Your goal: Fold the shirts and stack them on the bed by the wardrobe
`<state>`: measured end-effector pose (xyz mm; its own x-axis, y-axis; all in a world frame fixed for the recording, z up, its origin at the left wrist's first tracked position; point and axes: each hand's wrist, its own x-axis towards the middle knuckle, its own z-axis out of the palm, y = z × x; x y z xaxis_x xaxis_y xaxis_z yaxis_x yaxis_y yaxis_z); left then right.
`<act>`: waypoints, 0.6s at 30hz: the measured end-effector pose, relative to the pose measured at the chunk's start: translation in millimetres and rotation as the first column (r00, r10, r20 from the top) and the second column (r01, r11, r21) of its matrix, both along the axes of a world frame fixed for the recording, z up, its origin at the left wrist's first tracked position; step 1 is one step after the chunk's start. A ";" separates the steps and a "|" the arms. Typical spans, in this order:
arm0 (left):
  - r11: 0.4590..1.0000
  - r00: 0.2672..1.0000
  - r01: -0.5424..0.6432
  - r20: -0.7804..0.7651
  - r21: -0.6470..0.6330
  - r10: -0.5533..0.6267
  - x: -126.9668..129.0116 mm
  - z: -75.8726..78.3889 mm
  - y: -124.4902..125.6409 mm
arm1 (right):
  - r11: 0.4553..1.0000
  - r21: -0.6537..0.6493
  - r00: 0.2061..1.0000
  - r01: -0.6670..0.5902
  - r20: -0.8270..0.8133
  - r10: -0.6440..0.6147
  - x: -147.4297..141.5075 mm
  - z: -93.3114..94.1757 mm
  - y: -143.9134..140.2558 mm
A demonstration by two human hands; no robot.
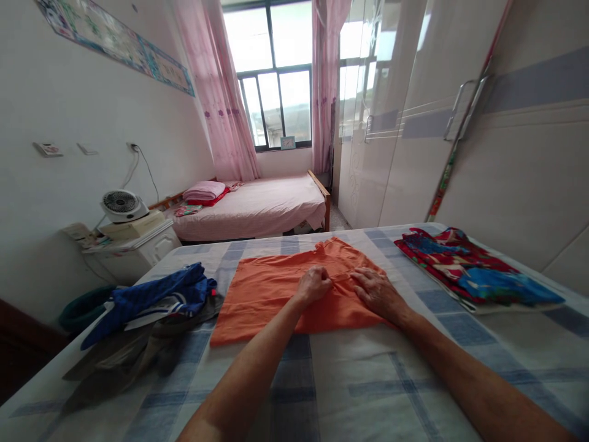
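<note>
An orange shirt (262, 288) lies spread on the checked bed sheet (285, 380) in front of me, its body toward the left and its narrower, creased part to the right. My left hand (313, 285) is closed, with the fingers bunched on the fabric near the middle. Just right of it, my right hand (380, 293) rests on the shirt with fingers extended and spread a little. Small wrinkles run through the cloth between the two hands. The left fingertips are partly hidden.
Crumpled blue and dark clothes (156, 307) lie at the left of the bed. A folded red and blue patterned cloth (478, 270) is at the right. Beyond stand a pink-covered bed (262, 205), a small fan (124, 205) on a cabinet, and a tall wardrobe (391, 153).
</note>
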<state>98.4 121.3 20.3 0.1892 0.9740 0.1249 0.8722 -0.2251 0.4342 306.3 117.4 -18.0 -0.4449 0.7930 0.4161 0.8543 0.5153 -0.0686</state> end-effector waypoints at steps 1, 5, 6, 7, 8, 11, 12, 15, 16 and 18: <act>0.999 0.999 -0.041 -0.003 0.001 0.041 -0.1 1.1 -0.5 | 1.000 -0.002 1.000 -0.003 -0.004 0.003 -0.3 0.9 -0.6; 0.989 0.996 -0.085 -0.018 0.124 0.088 1.9 6.7 -19.8 | 0.999 0.033 0.999 -0.024 -0.043 0.026 -1.6 7.3 -6.0; 0.982 0.999 -0.011 -0.037 0.188 0.019 1.1 7.0 -29.3 | 0.997 0.058 0.997 -0.050 -0.052 0.053 -2.6 9.5 -8.5; 0.965 0.994 0.096 -0.073 0.243 -0.081 -0.8 6.4 -40.3 | 0.993 0.082 0.994 -0.086 -0.054 0.091 -3.9 11.5 -11.3; 0.936 0.974 0.217 -0.120 0.277 -0.190 -4.1 4.6 -52.2 | 0.987 0.098 0.990 -0.128 -0.049 0.133 -5.6 13.3 -14.2; 0.875 0.891 0.442 -0.208 0.199 -0.403 -21.8 -4.8 -87.5 | 0.975 0.063 0.977 -0.212 0.005 0.212 -10.9 14.5 -20.1; 0.881 0.884 0.451 -0.208 0.141 -0.419 -29.3 -8.0 -97.3 | 0.976 0.032 0.977 -0.214 0.026 0.213 -12.0 13.6 -20.5; 0.916 0.901 0.400 -0.184 0.005 -0.393 -49.6 -12.4 -117.5 | 0.982 -0.033 0.980 -0.185 0.068 0.187 -12.3 10.0 -18.2; 0.920 0.905 0.391 -0.178 -0.011 -0.387 -54.8 -12.0 -121.7 | 0.985 -0.034 0.983 -0.171 0.066 0.173 -12.0 9.6 -17.5; 0.924 0.911 0.383 -0.168 0.004 -0.377 -62.9 -10.4 -127.6 | 0.987 -0.007 0.986 -0.160 0.043 0.161 -11.8 10.8 -17.9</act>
<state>35.5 -6.3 9.8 0.5642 0.8201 0.0955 0.7752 -0.5660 0.2805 294.5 99.5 -7.2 -0.5842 0.7113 0.3908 0.7627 0.6458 -0.0351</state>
